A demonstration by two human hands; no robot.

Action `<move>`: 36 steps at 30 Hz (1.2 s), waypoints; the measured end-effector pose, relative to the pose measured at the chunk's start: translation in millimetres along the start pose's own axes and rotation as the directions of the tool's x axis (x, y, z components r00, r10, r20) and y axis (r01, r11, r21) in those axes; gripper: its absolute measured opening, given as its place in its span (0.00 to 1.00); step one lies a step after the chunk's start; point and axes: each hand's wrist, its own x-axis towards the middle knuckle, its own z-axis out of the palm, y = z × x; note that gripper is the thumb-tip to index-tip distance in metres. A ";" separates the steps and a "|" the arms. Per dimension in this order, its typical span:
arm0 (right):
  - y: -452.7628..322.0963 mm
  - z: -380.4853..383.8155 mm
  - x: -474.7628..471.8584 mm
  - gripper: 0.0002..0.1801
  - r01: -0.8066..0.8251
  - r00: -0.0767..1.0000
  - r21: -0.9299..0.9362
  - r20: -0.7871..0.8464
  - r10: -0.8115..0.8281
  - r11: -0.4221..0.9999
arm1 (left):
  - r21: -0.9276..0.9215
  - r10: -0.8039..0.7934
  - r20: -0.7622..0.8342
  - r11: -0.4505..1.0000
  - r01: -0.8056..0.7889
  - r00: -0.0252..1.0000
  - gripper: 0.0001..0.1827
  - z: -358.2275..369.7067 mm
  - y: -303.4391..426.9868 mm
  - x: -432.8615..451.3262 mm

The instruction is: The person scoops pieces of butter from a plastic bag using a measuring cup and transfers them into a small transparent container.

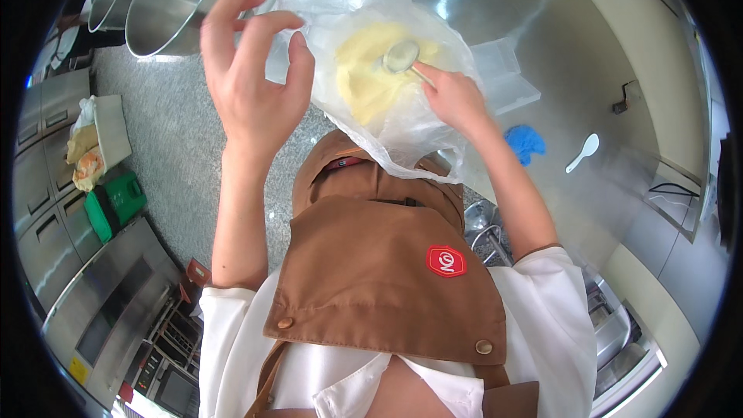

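My right hand [455, 93] grips the handle of a round metal scoop [401, 57], whose bowl lies over pale yellow powder [371, 75]. The powder fills the middle of a clear plastic bag [354, 0] spread on the steel counter [557, 58], and the bag's near edge hangs over the counter's front. My left hand [255, 64] is raised to the left of the bag with its fingers apart and curled, holding nothing. What the scoop holds cannot be made out clearly.
Large steel bowls [165, 8] stand at the upper left. Right of the bag lie a clear plastic container [505, 75], a blue cloth or scrubber [525, 144] and a white spoon [583, 152]. A green case [116, 203] and a white bin [115, 128] stand at the left.
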 end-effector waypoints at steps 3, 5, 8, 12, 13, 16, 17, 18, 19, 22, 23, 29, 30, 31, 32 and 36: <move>0.2 14.8 -7.2 0.27 -0.044 0.998 0.110 0.038 0.040 0.993 | -0.156 0.003 -0.105 0.988 -0.020 0.994 0.25 6.4 17.2 13.8; -0.6 23.4 -13.8 0.28 -0.052 0.999 0.248 0.001 0.054 0.967 | -0.070 0.051 0.066 0.996 -0.046 0.996 0.40 17.5 15.1 23.6; -10.7 22.8 -44.4 0.27 0.104 0.968 0.334 -0.252 -0.018 0.937 | 0.048 0.023 0.379 0.998 -0.044 0.925 0.45 39.3 -0.7 31.9; -4.6 27.2 -84.6 0.32 0.006 0.744 0.211 -0.654 0.137 0.978 | 0.189 -0.147 0.631 0.981 0.033 0.762 0.42 81.6 -45.0 16.0; 4.8 38.0 -90.6 0.33 -0.065 0.752 0.358 -0.596 0.281 0.932 | 0.198 -0.153 0.654 0.980 0.027 0.741 0.41 89.3 -47.8 10.8; 17.9 71.3 -94.3 0.39 -0.137 0.801 0.902 -0.142 0.581 0.408 | 0.208 -0.279 0.789 0.960 0.188 0.547 0.34 100.9 -41.9 8.7; 17.3 75.9 -91.1 0.38 -0.178 0.833 0.957 0.021 0.553 0.231 | 0.222 -0.326 0.834 0.937 0.270 0.446 0.31 103.4 -39.4 8.7; 16.7 76.8 -85.1 0.37 -0.231 0.856 0.971 0.177 0.485 0.055 | 0.209 -0.332 0.840 0.928 0.308 0.429 0.28 109.3 -45.8 2.6; 16.2 76.3 -79.8 0.36 -0.291 0.869 0.950 0.313 0.384 -0.115 | 0.197 -0.337 0.845 0.918 0.343 0.415 0.25 113.7 -54.7 -4.2; 29.9 73.6 -66.9 0.31 -0.338 0.883 0.929 0.369 0.291 -0.152 | 0.160 -0.394 0.826 0.850 0.502 0.403 0.20 111.4 -63.9 -7.8; 34.9 71.8 -62.6 0.30 -0.366 0.882 0.923 0.385 0.273 -0.120 | 0.145 -0.421 0.814 0.815 0.561 0.401 0.19 106.9 -63.2 -7.9; 26.8 30.0 -54.4 0.28 -0.251 0.881 0.964 0.267 0.391 -0.092 | -0.047 -0.259 0.720 0.908 0.417 0.644 0.21 102.0 -81.1 -32.7; 15.0 23.5 -56.6 0.27 -0.178 0.881 0.981 0.192 0.432 -0.073 | -0.066 -0.164 0.675 0.958 0.280 0.719 0.22 102.3 -82.6 -36.5; 13.6 22.2 -58.2 0.27 -0.167 0.879 0.984 0.177 0.442 -0.061 | 0.003 -0.111 0.580 0.991 0.134 0.807 0.23 103.6 -82.7 -40.4; 13.5 21.0 -59.3 0.28 -0.156 0.878 0.987 0.161 0.451 -0.050 | 0.091 -0.038 0.482 0.996 -0.007 0.875 0.24 105.9 -80.8 -44.4; 13.5 2.5 -59.3 0.28 -0.138 0.884 0.990 0.134 0.449 -0.023 | 0.144 -0.362 0.795 0.892 0.429 0.487 0.27 115.0 -82.6 -33.7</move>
